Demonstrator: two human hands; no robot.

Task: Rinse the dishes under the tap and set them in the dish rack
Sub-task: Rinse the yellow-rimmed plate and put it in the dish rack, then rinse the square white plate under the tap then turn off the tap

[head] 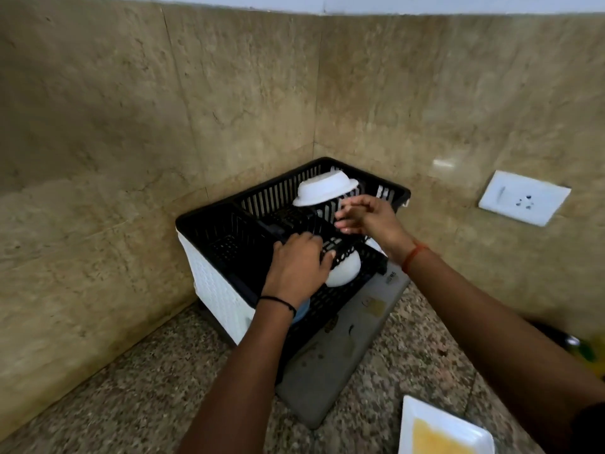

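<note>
In the corner of the speckled granite counter (147, 388) stands a black slotted plastic dish rack (248, 198) on a white base. A white ceramic bowl (324, 189) lies upside down and tilted at the back of the rack. A second white round bowl (345, 270) sits lower, at the near side. The left hand (296, 268) rests on the rack's near edge, fingers curled over it, touching this second bowl. The right hand (366, 217) hovers just in front of the upper bowl, fingers loosely spread, holding nothing. A white rectangular dish (442, 430) with yellow residue waits on the counter, well apart from the rack.
</note>
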